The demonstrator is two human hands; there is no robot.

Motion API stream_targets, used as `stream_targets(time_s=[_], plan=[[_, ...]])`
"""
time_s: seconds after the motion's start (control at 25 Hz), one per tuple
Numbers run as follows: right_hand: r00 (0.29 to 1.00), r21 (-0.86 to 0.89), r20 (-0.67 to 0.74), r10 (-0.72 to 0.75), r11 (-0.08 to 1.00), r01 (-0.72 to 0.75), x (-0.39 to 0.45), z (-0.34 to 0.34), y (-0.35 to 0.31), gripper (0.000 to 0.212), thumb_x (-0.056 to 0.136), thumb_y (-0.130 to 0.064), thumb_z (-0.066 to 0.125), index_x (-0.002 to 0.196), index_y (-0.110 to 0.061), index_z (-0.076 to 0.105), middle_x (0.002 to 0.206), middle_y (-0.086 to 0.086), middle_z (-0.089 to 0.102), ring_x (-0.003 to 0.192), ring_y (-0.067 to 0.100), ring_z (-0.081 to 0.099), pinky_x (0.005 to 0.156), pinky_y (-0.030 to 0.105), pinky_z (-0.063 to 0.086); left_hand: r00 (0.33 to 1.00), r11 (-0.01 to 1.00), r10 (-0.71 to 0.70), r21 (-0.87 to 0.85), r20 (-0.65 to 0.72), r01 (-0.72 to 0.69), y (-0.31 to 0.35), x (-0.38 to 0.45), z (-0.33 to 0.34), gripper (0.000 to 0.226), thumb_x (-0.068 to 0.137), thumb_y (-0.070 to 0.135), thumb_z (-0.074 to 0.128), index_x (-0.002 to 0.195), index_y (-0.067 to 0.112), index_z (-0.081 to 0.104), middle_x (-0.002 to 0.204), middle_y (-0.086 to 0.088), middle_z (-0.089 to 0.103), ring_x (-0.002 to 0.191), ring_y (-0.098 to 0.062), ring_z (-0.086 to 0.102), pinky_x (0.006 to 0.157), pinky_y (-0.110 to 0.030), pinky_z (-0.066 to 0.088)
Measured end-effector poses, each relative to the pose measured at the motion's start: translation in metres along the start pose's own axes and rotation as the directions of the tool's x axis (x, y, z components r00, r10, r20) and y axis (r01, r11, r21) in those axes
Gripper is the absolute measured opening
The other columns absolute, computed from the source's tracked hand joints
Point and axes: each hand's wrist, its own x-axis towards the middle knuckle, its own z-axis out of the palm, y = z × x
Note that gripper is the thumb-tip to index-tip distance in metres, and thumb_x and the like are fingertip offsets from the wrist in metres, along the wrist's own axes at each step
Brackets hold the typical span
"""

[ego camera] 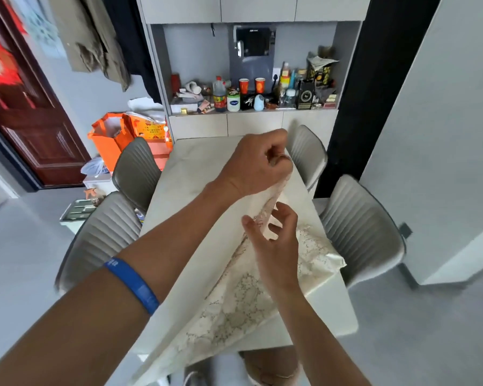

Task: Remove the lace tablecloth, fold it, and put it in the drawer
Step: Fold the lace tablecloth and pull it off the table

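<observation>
My left hand [255,162], the far one, is closed into a fist around a gathered edge of the cream lace tablecloth with its floral openwork pattern [234,310], lifting that edge above the table. My right hand [276,240], nearer and lower, has its fingers [286,215] half spread and curved, thumb and fingertips touching the same bunched edge; whether it truly pinches the fabric or is only reaching for it I cannot tell.

From the two hands the cloth hangs down toward me in a long slack sheet, its near end trailing off the near edge of the pale marble-look rectangular table [184,168]; part of it lies crumpled on the right side of the tabletop. The far half of the table is already bare of it.

I judge this to be the changeover from removing to folding: the cloth is mostly off the surface but not yet squared up. The next move, I think, calls for running the right hand along the edge to find a corner, then pulling the cloth taut between both hands so the edges can be matched.

Four grey ribbed padded chairs [360,227] ring the table. Beyond it, a grey cabinet niche [251,107] holds bottles, jars and two red paper cups [251,85]. An orange paper shopping bag [106,137] stands on the floor at far left; what is in it I cannot make out. No open drawer is in view.
</observation>
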Motion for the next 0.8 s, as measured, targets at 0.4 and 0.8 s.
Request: stream_targets(time_s=[0.4,0.8], plan=[[0.977,-0.621,-0.184,0.105,0.758,-0.198,-0.14,-0.144,0.039,0.008,0.082,-0.017,0.051,0.074,-0.02,0.051,0.066,-0.003,0.054,0.074,0.03,0.059,0.062,0.031,0.04,0.893,0.989,-0.144,-0.027,-0.427,0.146,0.147,-0.056,-0.019,0.03,0.075,0.012,0.053,0.061,0.029,0.033,0.055,0.011,0.034,0.049,0.001,0.036,0.046,-0.012,0.03],[0.973,-0.762,-0.136,-0.188,0.647,0.018,-0.211,-0.261,-0.017,0.022,0.094,-0.023,0.057,0.08,-0.008,0.063,0.067,0.009,0.059,0.067,0.032,0.057,0.058,0.033,0.039,0.728,0.922,-0.365,-0.119,-0.58,0.368,0.154,-0.239,-0.103,0.025,0.079,0.022,0.05,0.062,0.021,0.032,0.058,0.008,0.028,0.049,0.002,0.035,0.05,-0.011,0.031]])
